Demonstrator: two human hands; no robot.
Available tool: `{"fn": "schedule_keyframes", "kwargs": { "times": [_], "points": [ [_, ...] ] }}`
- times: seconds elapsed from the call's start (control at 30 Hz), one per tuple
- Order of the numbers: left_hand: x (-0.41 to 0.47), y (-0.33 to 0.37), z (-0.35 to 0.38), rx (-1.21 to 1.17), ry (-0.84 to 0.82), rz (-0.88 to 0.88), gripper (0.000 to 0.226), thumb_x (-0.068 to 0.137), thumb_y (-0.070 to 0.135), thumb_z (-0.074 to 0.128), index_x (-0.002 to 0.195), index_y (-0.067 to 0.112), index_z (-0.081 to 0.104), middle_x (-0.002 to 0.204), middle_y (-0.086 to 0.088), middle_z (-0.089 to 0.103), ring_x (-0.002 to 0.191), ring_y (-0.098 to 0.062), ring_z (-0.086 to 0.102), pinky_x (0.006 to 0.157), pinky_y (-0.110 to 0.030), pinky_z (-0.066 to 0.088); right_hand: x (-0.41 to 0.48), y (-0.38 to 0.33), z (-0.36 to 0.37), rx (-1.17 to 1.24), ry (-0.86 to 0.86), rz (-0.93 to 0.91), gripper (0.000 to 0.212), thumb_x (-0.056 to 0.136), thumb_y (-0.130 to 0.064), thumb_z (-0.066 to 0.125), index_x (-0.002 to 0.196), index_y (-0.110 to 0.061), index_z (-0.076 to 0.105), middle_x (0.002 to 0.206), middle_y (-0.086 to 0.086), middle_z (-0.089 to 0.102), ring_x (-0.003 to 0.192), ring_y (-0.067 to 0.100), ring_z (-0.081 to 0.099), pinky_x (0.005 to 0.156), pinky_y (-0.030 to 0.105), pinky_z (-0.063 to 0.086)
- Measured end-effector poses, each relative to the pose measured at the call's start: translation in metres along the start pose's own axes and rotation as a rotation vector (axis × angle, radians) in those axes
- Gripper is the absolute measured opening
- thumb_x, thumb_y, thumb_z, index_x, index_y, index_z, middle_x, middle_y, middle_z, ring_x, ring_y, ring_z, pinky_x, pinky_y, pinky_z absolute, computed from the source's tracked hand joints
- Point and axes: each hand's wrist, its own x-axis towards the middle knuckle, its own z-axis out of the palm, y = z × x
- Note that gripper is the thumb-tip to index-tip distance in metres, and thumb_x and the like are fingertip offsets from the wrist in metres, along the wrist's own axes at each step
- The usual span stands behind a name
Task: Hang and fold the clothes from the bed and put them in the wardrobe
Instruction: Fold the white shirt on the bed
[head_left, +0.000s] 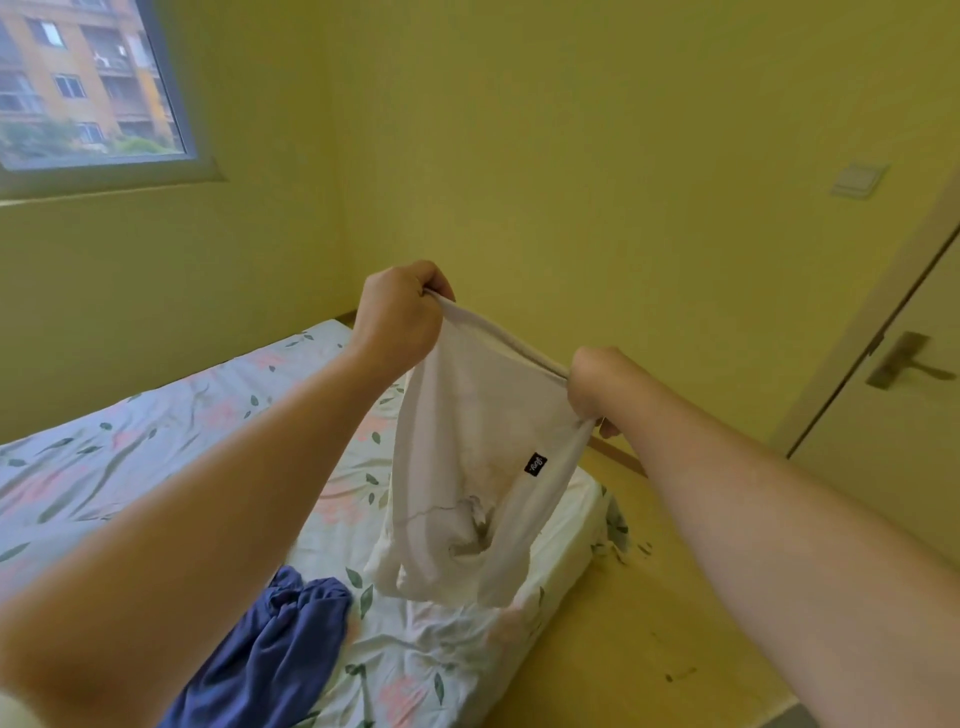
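A white garment (467, 467) with a small black label hangs in the air above the bed (156, 415). My left hand (400, 317) grips one end of its upper edge. My right hand (597, 384) grips the other end, lower and to the right. The cloth is stretched between both fists and droops down, its bottom bunched just over the floral sheet. A blue garment (275, 649) lies crumpled on the bed near its front edge, below my left forearm.
The bed with a floral sheet fills the left and centre; its corner points right. Wooden floor (649, 623) runs along the bed's right side. A door with a lever handle (904, 364) stands at the right. A window (88, 83) is at the upper left.
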Motion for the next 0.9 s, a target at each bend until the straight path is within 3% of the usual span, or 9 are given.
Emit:
{"fn": "schedule_keyframes", "kwargs": {
  "times": [0.13, 0.33, 0.53, 0.6, 0.67, 0.77, 0.83, 0.9],
  "points": [
    [0.001, -0.005, -0.003, 0.033, 0.004, 0.005, 0.044, 0.068, -0.005, 0.032, 0.078, 0.015, 0.069, 0.080, -0.003, 0.067, 0.070, -0.015, 0.056, 0.057, -0.026, 0.044, 0.000, 0.001, -0.006, 0.011, 0.069, 0.001, 0.021, 0.093, -0.006, 0.055, 0.072, -0.007, 0.055, 0.067, 0.009, 0.057, 0.052, 0.022, 0.056, 0.040, 0.027, 0.038],
    [0.001, -0.013, -0.008, 0.065, 0.033, -0.011, 0.043, 0.069, -0.006, 0.032, 0.081, 0.012, 0.069, 0.078, -0.001, 0.064, 0.069, -0.013, 0.053, 0.057, -0.025, 0.043, 0.000, -0.005, -0.009, 0.055, 0.204, -0.057, 0.021, 0.088, 0.001, 0.053, 0.070, -0.008, 0.050, 0.070, 0.009, 0.052, 0.054, 0.022, 0.051, 0.041, 0.028, 0.034],
    [-0.009, -0.041, -0.003, 0.196, 0.003, 0.044, 0.029, 0.081, 0.000, 0.039, 0.085, 0.011, 0.066, 0.083, -0.005, 0.063, 0.081, -0.026, 0.056, 0.059, -0.029, 0.040, 0.005, -0.005, -0.015, 0.162, 0.340, -0.069, 0.021, 0.087, 0.008, 0.048, 0.071, -0.007, 0.051, 0.073, 0.006, 0.049, 0.058, 0.020, 0.046, 0.048, 0.026, 0.033],
    [-0.016, -0.055, 0.004, 0.247, -0.056, 0.076, 0.015, 0.081, 0.006, 0.050, 0.089, 0.011, 0.062, 0.090, -0.006, 0.061, 0.086, -0.027, 0.054, 0.067, -0.035, 0.044, 0.008, -0.004, -0.016, 0.278, 0.354, -0.074, 0.018, 0.088, 0.006, 0.047, 0.084, -0.005, 0.061, 0.082, 0.007, 0.055, 0.069, 0.025, 0.054, 0.058, 0.031, 0.049],
    [-0.026, -0.069, 0.016, 0.316, -0.148, 0.076, 0.021, 0.077, 0.013, 0.065, 0.096, 0.015, 0.054, 0.099, -0.002, 0.052, 0.089, -0.022, 0.047, 0.069, -0.032, 0.042, 0.010, -0.003, -0.016, 0.471, 0.373, -0.053, 0.024, 0.091, 0.004, 0.044, 0.098, -0.006, 0.064, 0.094, 0.010, 0.059, 0.082, 0.030, 0.059, 0.073, 0.039, 0.057],
    [-0.043, -0.093, 0.037, 0.342, -0.173, -0.072, 0.037, 0.079, 0.007, 0.071, 0.101, 0.024, 0.047, 0.105, 0.002, 0.046, 0.090, -0.017, 0.044, 0.064, -0.021, 0.034, 0.012, -0.007, -0.017, 0.800, 0.381, -0.077, 0.026, 0.093, -0.002, 0.040, 0.102, -0.014, 0.061, 0.098, 0.004, 0.058, 0.091, 0.026, 0.057, 0.071, 0.033, 0.047],
    [-0.057, -0.105, 0.049, 0.350, -0.171, -0.207, 0.027, 0.086, 0.009, 0.069, 0.104, 0.022, 0.054, 0.107, 0.003, 0.047, 0.091, -0.017, 0.047, 0.074, -0.027, 0.046, 0.013, -0.010, -0.020, 1.014, 0.351, -0.097, 0.026, 0.091, -0.004, 0.038, 0.100, -0.018, 0.058, 0.096, -0.001, 0.056, 0.091, 0.024, 0.056, 0.070, 0.030, 0.043],
    [-0.073, -0.116, 0.061, 0.367, -0.254, -0.331, 0.010, 0.096, 0.017, 0.062, 0.087, 0.015, 0.060, 0.103, -0.001, 0.057, 0.085, -0.016, 0.054, 0.081, -0.035, 0.054, 0.012, -0.011, -0.027, 1.077, 0.362, -0.106, 0.027, 0.088, -0.006, 0.038, 0.101, -0.020, 0.057, 0.094, -0.004, 0.055, 0.085, 0.017, 0.054, 0.064, 0.028, 0.040]
  ]
}}
